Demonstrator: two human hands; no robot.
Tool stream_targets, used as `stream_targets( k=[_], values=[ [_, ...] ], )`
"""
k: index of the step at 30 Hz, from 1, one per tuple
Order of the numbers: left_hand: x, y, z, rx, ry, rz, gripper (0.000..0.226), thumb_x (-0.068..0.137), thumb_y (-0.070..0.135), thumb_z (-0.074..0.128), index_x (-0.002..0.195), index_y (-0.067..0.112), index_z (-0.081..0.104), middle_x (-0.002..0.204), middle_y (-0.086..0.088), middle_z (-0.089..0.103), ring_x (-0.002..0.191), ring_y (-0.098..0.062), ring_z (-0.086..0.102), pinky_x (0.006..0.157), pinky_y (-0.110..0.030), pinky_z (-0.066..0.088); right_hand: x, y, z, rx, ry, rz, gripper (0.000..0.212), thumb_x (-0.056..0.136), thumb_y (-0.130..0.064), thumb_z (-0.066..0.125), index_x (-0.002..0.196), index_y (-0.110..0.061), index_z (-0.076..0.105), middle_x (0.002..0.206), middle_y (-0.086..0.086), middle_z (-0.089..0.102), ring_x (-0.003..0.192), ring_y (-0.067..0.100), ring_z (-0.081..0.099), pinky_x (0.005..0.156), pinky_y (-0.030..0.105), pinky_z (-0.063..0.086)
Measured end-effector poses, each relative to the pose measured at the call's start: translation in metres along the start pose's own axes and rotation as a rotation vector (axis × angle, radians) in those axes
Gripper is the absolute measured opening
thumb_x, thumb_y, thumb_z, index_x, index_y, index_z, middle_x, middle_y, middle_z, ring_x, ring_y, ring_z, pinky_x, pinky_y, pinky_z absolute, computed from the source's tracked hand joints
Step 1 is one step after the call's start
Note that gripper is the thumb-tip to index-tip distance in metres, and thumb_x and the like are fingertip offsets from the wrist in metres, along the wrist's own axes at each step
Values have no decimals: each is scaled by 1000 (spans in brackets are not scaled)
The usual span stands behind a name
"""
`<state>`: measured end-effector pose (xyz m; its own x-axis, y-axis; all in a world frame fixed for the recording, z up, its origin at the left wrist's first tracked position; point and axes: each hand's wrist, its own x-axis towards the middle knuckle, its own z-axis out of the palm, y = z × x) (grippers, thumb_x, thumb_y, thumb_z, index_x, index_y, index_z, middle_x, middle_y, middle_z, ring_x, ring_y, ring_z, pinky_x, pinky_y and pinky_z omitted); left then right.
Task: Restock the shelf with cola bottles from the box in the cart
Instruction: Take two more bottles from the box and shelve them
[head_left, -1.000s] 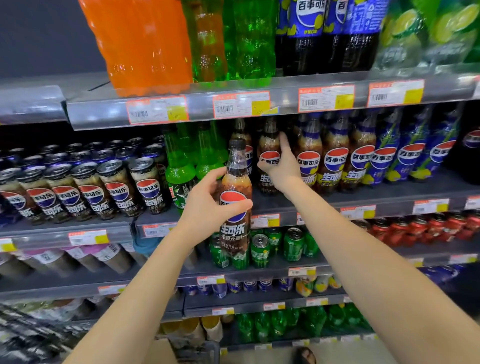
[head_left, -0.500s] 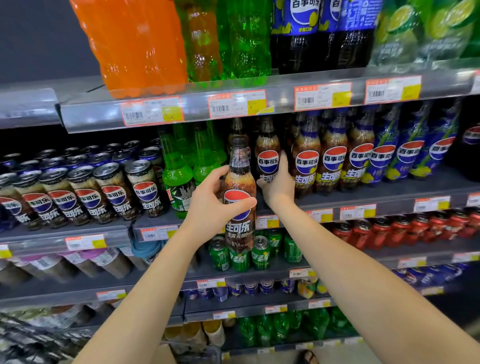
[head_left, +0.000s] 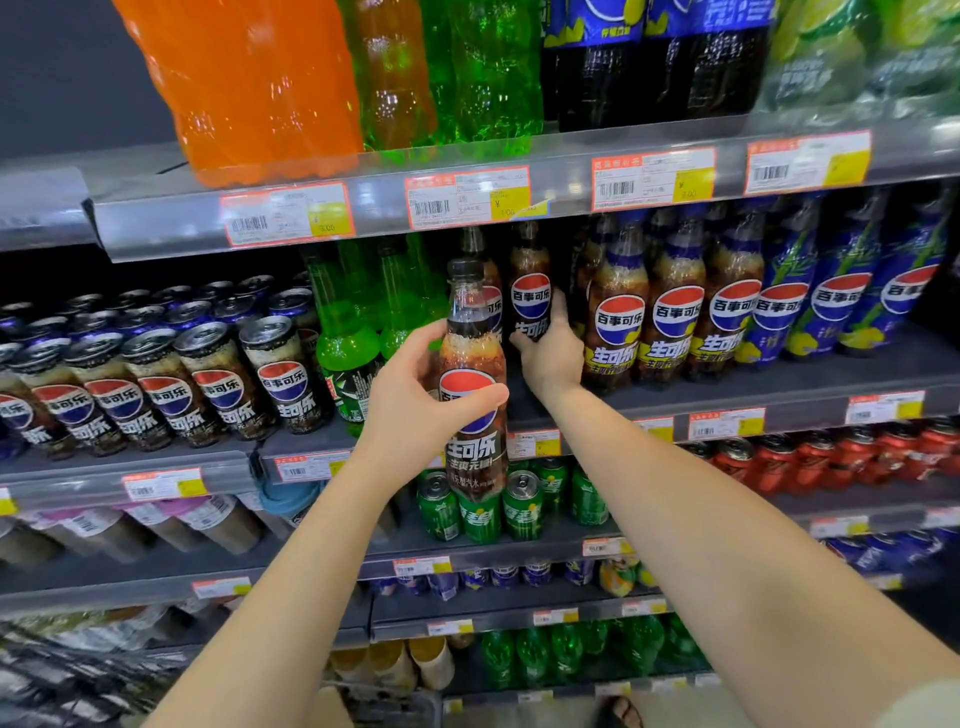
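Observation:
My left hand grips a cola bottle with a black cap and red-blue label, holding it upright in front of the middle shelf. My right hand reaches into that shelf and wraps around the lower part of a standing cola bottle. More cola bottles with the same label stand in a row to its right. The cart and box are not clearly visible.
Green bottles and cola cans stand left of the gap. Large orange, green and dark bottles fill the top shelf. Green cans and red cans sit on the shelf below. A sandalled foot shows at the bottom.
My right hand slid down from the shelf bottle's label to its lower body and closed around it. The left hand with its bottle stayed nearly still.

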<state>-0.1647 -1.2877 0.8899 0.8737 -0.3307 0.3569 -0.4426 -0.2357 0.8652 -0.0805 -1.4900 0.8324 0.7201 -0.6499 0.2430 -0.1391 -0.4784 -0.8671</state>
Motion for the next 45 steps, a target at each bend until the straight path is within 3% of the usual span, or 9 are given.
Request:
stream_targets(
  k=[6, 8, 11, 22, 27, 31, 38, 43, 45],
  values=[
    [5, -6, -3, 23, 55, -4, 74, 72, 25, 95, 125, 47, 49, 115, 21, 68, 101, 7, 68, 81, -14, 55, 19, 1, 14, -27, -30, 11, 80, 97, -24, 64, 161, -25, 15, 135, 22, 57, 125, 41, 53, 97, 42, 45],
    [8, -9, -5, 28, 64, -12, 75, 70, 27, 95, 131, 40, 53, 116, 17, 71, 103, 2, 70, 85, -20, 57, 27, 1, 18, -37, -53, 42, 81, 99, -25, 62, 162, -27, 11, 136, 24, 54, 126, 40, 52, 100, 41, 44],
    [9, -9, -4, 23, 71, -3, 77, 71, 25, 95, 137, 31, 56, 114, 14, 73, 101, 1, 71, 82, -15, 55, 40, 2, 25, -19, -43, 23, 80, 97, -21, 62, 161, -27, 14, 137, 20, 58, 126, 37, 56, 102, 40, 45],
    [12, -10, 9, 17, 111, 16, 71, 71, 15, 94, 124, 43, 56, 102, 27, 74, 96, 4, 71, 77, -12, 54, 77, -1, 37, -64, -76, 86, 77, 101, -18, 56, 161, -31, 10, 138, 19, 57, 126, 35, 56, 100, 39, 47],
    [13, -12, 12, 13, 119, 24, 76, 70, 17, 95, 136, 29, 58, 109, 12, 75, 98, -1, 73, 80, -15, 55, 82, -4, 40, -80, -84, 126, 78, 101, -10, 51, 161, -34, 8, 143, 22, 51, 130, 37, 53, 106, 42, 45],
    [11, -10, 14, 19, 107, 43, 72, 71, 21, 95, 132, 35, 58, 109, 14, 75, 98, -2, 72, 81, -18, 57, 77, -9, 35, -75, -121, 182, 79, 99, -6, 53, 162, -21, 8, 149, 21, 46, 137, 35, 46, 108, 39, 40],
    [13, -4, 18, 35, 101, 31, 73, 70, 28, 96, 130, 38, 57, 111, 14, 74, 98, 1, 72, 81, -19, 58, 27, -19, 9, 158, -26, 252, 40, 94, -8, 54, 134, -2, 56, 134, 19, 61, 126, 36, 56, 100, 32, 44],
    [28, 0, 25, 49, 76, 6, 84, 63, 43, 95, 136, 35, 55, 115, 10, 72, 102, -3, 71, 89, -31, 60, -44, -28, -41, 529, -151, 303, 27, 92, -5, 49, 103, -17, 70, 96, 8, 74, 94, 28, 70, 87, 48, 59],
    [33, 5, 27, 74, 60, 15, 90, 63, 46, 95, 142, 31, 54, 120, 9, 70, 106, -4, 69, 90, -23, 58, -72, -24, -59, 499, -210, 206, 28, 88, -6, 50, 93, -26, 69, 96, 5, 75, 95, 25, 72, 85, 49, 60]
  ],
)
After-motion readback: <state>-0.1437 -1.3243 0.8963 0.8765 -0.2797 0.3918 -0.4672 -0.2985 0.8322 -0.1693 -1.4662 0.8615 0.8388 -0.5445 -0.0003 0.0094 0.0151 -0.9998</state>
